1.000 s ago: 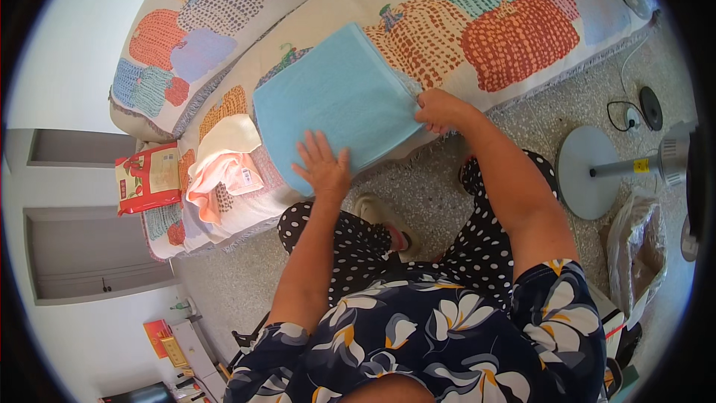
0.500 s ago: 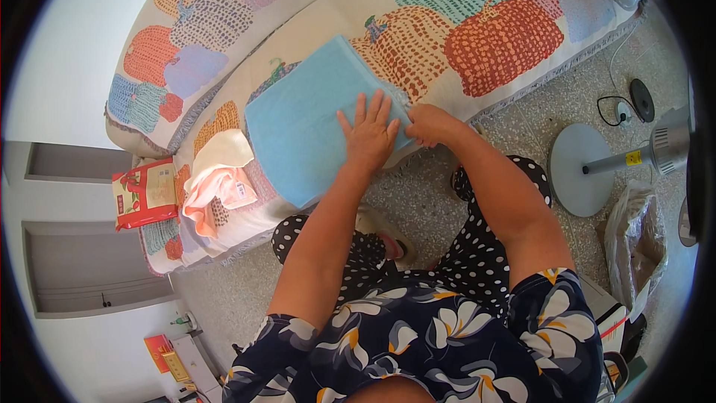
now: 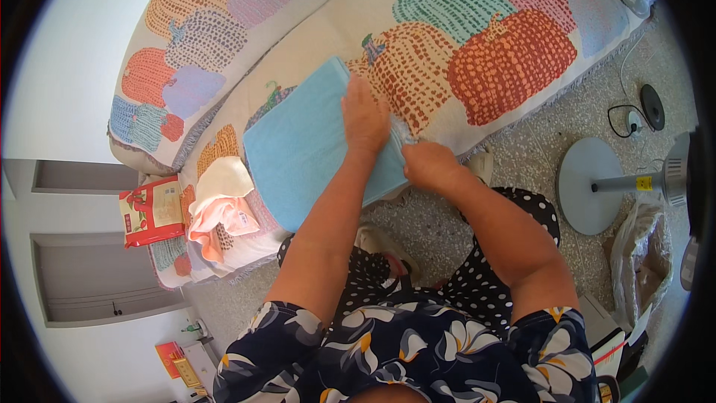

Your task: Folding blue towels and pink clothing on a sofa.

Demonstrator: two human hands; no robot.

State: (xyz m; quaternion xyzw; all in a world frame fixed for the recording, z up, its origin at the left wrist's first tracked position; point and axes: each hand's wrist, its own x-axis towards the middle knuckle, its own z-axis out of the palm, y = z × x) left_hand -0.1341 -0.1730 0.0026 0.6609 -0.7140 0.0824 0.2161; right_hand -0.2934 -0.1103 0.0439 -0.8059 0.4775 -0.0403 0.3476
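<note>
A light blue towel (image 3: 298,149), folded into a thick flat rectangle, lies on the patterned sofa cover (image 3: 477,123). My left hand (image 3: 365,118) rests on top of it by its right side, fingers stretched out toward the far corner and close together. At the near end of that same side, my right hand (image 3: 430,166) is closed, pinching the towel's edge; its fingertips are partly hidden. Left of the towel lie a crumpled cream cloth (image 3: 222,179) and a pale pink cloth (image 3: 227,220).
A red and cream package (image 3: 153,213) sits at the sofa's left end. On the floor at right stand a grey round base with a pole (image 3: 589,186) and a plastic-lined bin (image 3: 641,261). A black disc with a cord (image 3: 652,108) lies beyond them.
My left hand has slid farther up along the towel's right side, and its spread fingers have come together. My right hand still grips the edge. The whole view has shifted slightly.
</note>
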